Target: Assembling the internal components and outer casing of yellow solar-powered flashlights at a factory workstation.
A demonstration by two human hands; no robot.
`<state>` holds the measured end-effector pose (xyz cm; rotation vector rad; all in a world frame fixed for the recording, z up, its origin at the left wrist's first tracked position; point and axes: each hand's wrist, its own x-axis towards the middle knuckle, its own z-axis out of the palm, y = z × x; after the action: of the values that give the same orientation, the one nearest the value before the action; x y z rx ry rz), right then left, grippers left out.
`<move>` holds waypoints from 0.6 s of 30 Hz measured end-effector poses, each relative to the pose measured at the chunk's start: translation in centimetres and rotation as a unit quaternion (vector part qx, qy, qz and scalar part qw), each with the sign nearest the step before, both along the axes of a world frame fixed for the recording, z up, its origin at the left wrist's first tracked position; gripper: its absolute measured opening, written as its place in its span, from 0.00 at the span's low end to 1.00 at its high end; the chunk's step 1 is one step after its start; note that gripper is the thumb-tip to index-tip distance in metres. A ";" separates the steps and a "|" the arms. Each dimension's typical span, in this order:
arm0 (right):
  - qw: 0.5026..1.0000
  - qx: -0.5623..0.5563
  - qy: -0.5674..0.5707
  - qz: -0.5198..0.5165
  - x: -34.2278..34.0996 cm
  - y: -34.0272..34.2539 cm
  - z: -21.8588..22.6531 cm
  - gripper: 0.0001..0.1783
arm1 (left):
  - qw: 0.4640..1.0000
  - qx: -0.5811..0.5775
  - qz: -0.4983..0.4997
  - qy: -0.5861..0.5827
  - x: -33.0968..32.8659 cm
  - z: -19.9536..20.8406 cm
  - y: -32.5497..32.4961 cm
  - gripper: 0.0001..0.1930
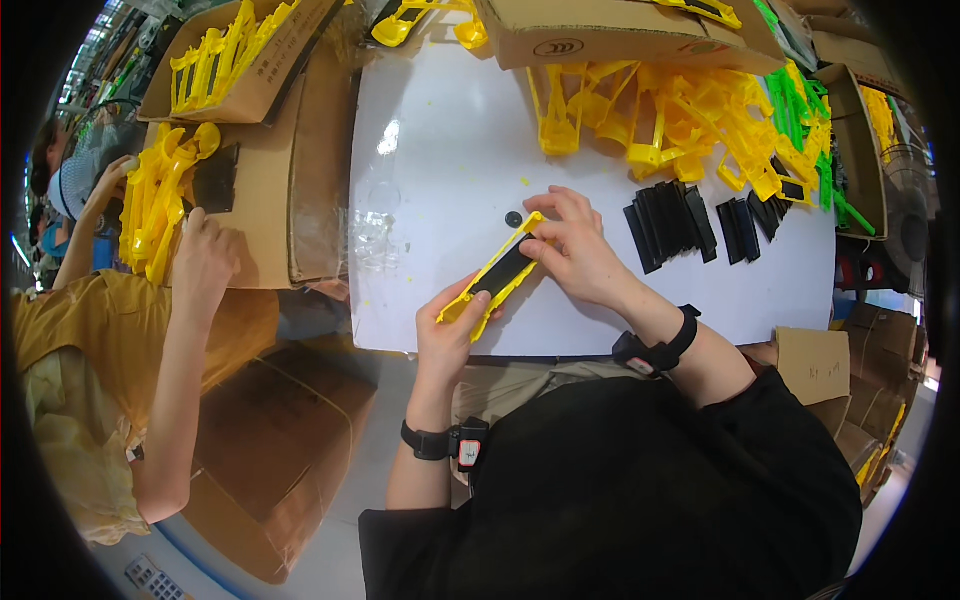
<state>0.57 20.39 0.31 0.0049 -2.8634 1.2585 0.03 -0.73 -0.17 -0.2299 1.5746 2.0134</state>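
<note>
A long yellow plastic frame [537, 217] lies slantwise between my hands, just above the near edge of the white table. A flat black strip [503, 266] sits lengthwise in it. My left hand [445, 322] grips the frame's lower end, its thumb pressed on the end of the strip. At the upper end, my right hand [578, 250] is closed on the frame, thumb and fingers at the strip's far end. Some of its fingertips are hidden behind the frame. Just beyond the frame, a small black disc [514, 218] rests on the table.
Several black strips [668, 228] lie at the right, with a smaller bundle [738, 231] beside them. Behind are heaped yellow parts [700, 120], green parts [790, 100] and a cardboard box [620, 42]. On the left, a co-worker's hand [205, 255] is near yellow parts [160, 205] on cardboard.
</note>
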 end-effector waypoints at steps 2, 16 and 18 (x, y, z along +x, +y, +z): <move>0.999 0.011 0.032 0.004 0.1 -0.2 0.3 0.11 | 1.000 -0.005 0.005 -0.001 0.0 0.1 0.2 0.16; 1.000 -0.007 0.025 0.011 0.0 0.6 0.4 0.09 | 0.999 -0.032 -0.024 0.016 -0.2 -0.1 -0.1 0.13; 0.997 0.026 0.073 -0.021 -0.1 0.2 1.4 0.08 | 0.999 -0.030 -0.013 0.008 -0.2 0.0 0.2 0.12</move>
<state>0.43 20.64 1.68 0.0344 -2.7549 1.1273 -0.21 -0.55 -0.16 -0.2170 1.6419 1.9541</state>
